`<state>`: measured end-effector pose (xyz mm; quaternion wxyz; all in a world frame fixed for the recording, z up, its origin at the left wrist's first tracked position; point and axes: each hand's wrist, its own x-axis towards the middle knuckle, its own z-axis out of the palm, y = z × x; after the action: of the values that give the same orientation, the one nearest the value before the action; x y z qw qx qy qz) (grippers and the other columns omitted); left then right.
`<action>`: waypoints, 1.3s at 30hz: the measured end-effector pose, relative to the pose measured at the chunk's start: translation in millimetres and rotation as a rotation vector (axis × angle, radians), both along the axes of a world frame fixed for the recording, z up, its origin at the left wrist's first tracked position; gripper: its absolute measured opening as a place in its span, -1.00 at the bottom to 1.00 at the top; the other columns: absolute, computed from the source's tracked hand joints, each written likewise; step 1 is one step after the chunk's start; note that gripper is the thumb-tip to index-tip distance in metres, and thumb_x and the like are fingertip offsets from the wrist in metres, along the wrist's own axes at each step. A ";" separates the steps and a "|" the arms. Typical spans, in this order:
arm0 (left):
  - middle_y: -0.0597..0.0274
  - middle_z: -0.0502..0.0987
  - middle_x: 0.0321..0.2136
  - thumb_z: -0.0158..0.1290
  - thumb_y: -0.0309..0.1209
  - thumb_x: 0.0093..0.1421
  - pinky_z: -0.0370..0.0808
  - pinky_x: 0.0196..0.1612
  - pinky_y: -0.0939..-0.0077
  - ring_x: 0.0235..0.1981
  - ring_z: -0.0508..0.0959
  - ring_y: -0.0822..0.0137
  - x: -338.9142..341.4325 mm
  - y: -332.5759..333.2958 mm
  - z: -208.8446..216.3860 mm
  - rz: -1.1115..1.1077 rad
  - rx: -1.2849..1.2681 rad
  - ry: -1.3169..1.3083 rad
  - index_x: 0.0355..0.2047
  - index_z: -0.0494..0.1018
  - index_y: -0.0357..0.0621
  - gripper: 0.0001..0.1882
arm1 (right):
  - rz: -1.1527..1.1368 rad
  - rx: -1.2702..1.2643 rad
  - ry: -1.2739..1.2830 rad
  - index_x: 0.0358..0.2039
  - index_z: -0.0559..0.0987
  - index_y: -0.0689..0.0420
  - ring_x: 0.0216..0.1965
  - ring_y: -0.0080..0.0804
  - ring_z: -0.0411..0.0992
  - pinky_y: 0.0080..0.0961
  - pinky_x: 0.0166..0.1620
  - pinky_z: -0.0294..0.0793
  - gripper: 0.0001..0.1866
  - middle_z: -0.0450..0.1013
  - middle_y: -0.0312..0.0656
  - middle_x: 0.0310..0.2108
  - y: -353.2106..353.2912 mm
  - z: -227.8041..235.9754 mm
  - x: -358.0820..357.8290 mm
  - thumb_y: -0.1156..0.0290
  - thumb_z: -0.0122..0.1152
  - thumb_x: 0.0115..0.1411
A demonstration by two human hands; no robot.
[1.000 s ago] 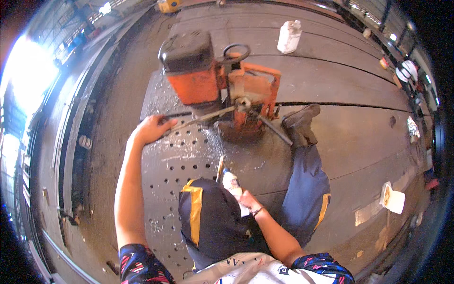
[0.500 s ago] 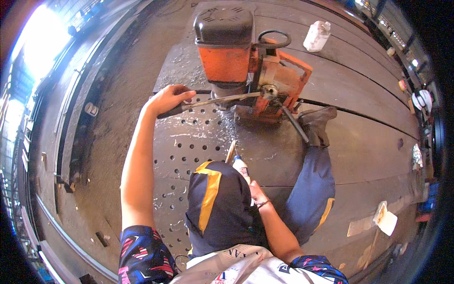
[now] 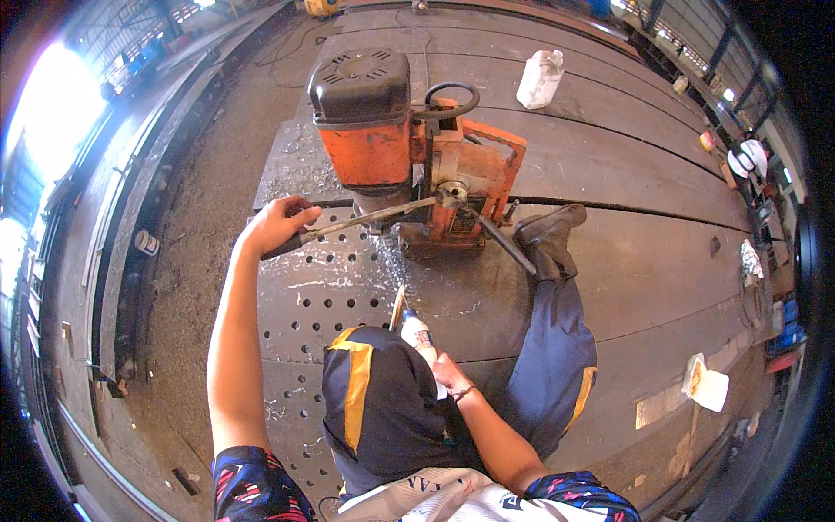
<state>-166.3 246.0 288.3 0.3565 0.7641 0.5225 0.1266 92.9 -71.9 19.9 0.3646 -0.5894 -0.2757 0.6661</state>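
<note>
With the wearer's chest as the dial's centre, nearest at twelve is the right hand (image 3: 450, 370), its fingers wrapped around a white bottle (image 3: 418, 335) whose blue cap points toward eleven. Just beside the cap is a thin tan strip (image 3: 397, 306); whether it is gripped too, I cannot tell. The left knee (image 3: 378, 374), in dark cloth banded yellow, is bent between eleven and twelve.

Farther out at eleven, the left hand (image 3: 280, 224) lies over the dark outer end of a lever (image 3: 374, 216), fingers loosely bent; I cannot tell whether any close on it. The lever runs inward to the hub of an orange drilling machine (image 3: 370, 157), black-topped and upright at twelve on a metal plate (image 3: 470, 296) with rows of holes. A second bar (image 3: 506, 245) leaves the hub between four and five. A dark boot (image 3: 552, 244) rests near the machine's base, at one.

An open white container (image 3: 711, 389) lies at two; farthest, between twelve and one, stands a white jug (image 3: 540, 80).
</note>
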 end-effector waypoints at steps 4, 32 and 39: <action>0.12 0.64 -0.32 0.10 -0.01 0.26 0.51 -0.14 0.41 -0.34 0.60 0.37 4.3 -4.4 4.9 0.003 0.024 0.003 -0.16 0.55 -0.31 -0.49 | -0.015 0.016 -0.018 -0.16 0.66 0.20 -0.29 -0.45 0.54 -0.40 -0.20 0.54 -0.65 0.60 -0.23 -0.26 0.3 -10.0 1.6 0.30 0.38 0.06; -0.05 0.60 -0.07 -0.16 0.18 0.34 0.52 0.04 0.36 -0.13 0.65 0.19 -25.2 16.7 -20.4 0.123 -0.472 -0.703 0.10 0.42 -0.32 -0.26 | -0.074 0.051 0.139 -0.14 0.61 0.26 -0.32 -0.49 0.51 -0.45 -0.27 0.51 -0.76 0.59 -0.24 -0.27 -1.9 -5.5 2.6 0.40 0.25 0.23; 0.16 0.65 -0.38 0.14 -0.02 0.25 0.46 -0.21 0.43 -0.37 0.56 0.39 -14.4 7.4 -15.4 0.123 0.012 -0.056 -0.36 0.59 -0.27 -0.53 | -0.077 0.048 0.110 -0.16 0.64 0.26 -0.36 -0.52 0.49 -0.46 -0.30 0.49 -0.74 0.59 -0.26 -0.32 -2.6 -3.2 -0.8 0.33 0.25 0.25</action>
<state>-180.7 253.4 272.9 0.3579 0.7290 0.5573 0.1728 92.1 -74.6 16.7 0.4187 -0.5532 -0.2481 0.6761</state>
